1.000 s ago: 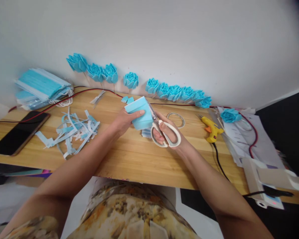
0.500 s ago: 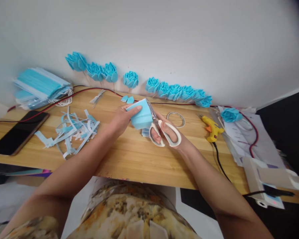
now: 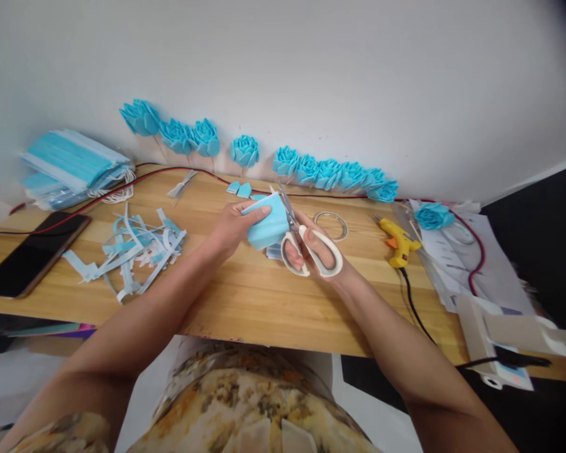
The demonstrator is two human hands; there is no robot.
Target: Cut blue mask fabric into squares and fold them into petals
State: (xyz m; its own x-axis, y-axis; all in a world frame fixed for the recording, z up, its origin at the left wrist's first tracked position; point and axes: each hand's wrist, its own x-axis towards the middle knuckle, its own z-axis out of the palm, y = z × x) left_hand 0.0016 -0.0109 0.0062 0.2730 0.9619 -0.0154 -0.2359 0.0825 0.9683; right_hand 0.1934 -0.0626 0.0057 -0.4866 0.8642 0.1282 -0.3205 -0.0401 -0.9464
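My left hand (image 3: 240,226) pinches a folded light-blue piece of face-mask fabric (image 3: 270,226), thumb on top. My right hand (image 3: 318,245) has its fingers through the handles of white-handled scissors (image 3: 327,261). The scissor blades are parted and stand at the fabric's right edge, pointing away from me. Beneath the hands, a further blue folded piece (image 3: 274,251) lies on the table, partly hidden. Two small cut blue petals (image 3: 239,189) rest just behind my left hand.
Blue fabric flowers (image 3: 330,173) on stems line the wall. Stacked face masks (image 3: 75,160), a phone (image 3: 33,255) and cut strips (image 3: 136,248) are on the left. To the right are a tape ring (image 3: 331,225), a yellow glue gun (image 3: 397,242), papers (image 3: 485,251) and a power strip (image 3: 476,327).
The scissors have opened, and their blade tips now show apart beyond the fabric. The fabric has shifted slightly toward me. The whole view has moved a little.
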